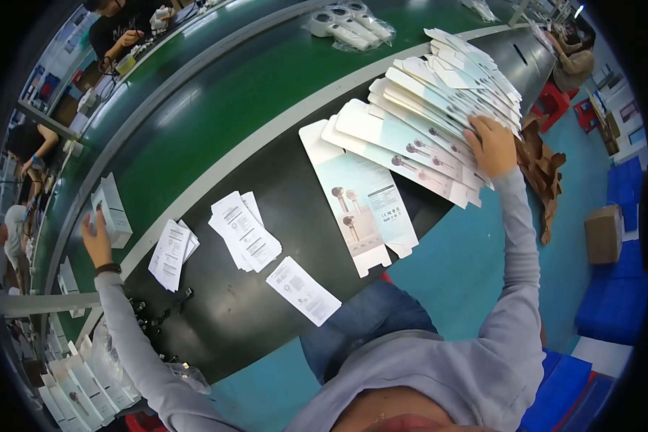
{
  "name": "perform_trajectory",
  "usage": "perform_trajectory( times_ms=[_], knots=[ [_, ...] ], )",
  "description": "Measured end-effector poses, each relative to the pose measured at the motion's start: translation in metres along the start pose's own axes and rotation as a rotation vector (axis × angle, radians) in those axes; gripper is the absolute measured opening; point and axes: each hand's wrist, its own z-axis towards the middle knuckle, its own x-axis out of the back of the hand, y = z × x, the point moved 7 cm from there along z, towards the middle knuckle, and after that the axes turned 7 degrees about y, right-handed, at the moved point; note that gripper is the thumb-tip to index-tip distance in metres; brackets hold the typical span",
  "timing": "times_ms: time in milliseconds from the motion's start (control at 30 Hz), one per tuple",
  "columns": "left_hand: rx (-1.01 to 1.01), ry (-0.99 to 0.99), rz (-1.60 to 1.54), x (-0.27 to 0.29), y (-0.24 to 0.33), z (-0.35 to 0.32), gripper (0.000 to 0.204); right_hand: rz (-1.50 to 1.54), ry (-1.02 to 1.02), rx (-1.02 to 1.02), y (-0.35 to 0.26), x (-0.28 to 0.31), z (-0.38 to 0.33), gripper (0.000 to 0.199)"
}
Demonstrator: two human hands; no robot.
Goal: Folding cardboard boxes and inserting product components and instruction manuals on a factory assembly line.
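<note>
Nearest the camera, a person's grey sweatshirt (417, 367) and jeans (360, 324) show just off the near edge of the black counter (227, 313). Judging by how things lie, the work looks partway along: a fan of flat printed cartons (410, 140) covers the counter's right half and reaches its near edge, so plenty seems left. On its left half rest three leaflet piles, the left pile (169, 255), the middle pile (245, 232) and the near pile (304, 291). Some boxes stand formed: a white box (114, 212) on the green belt (245, 86) past the counter's far left edge, and a row of boxes (86, 385) off its left end.

The right hand (493, 145) lies on the fan toward the counter's right end, fingers bent over carton edges; whether it pinches one cannot be told. The left hand (97, 237) reaches past the far left edge, fingers parted at the white box; its grip is unclear.

Small dark pieces (155, 313) litter the counter's left end, where a pale bar (47, 304) meets the left forearm and crowds it. Bagged white devices (349, 25) lie beyond its far edge, and crumpled brown paper (543, 173) hangs off its right end.
</note>
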Motion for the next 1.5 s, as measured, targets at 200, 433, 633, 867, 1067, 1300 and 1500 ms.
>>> perform_trajectory(
  times_ms=[200,433,633,867,1067,1300,1500],
  knots=[
    [-0.057,-0.194,-0.241,0.004,0.061,-0.076,0.05,0.145,-0.24,-0.012,0.025,-0.019,0.0,0.026],
    [-0.399,-0.309,-0.017,0.002,0.157,-0.152,0.051,0.352,-0.267,-0.014,0.036,-0.019,0.012,0.025],
    [-0.521,-0.3,0.199,-0.03,0.077,-0.125,0.056,0.152,-0.326,0.031,0.028,-0.028,0.015,0.03],
    [-0.305,-0.28,0.382,-0.057,0.04,-0.103,0.056,0.198,-0.301,0.018,0.029,-0.02,0.019,0.034],
    [-0.299,-0.224,0.388,-0.064,0.022,-0.076,0.057,0.179,-0.311,0.026,0.03,-0.023,0.024,0.028],
    [-0.253,-0.218,0.466,-0.068,-0.017,-0.057,0.059,-0.141,0.206,0.313,-0.02,0.041,0.027,0.015],
    [-0.754,-0.013,0.086,0.011,0.254,-0.187,0.058,0.035,0.421,0.283,-0.088,0.114,0.023,0.013]
  ],
)
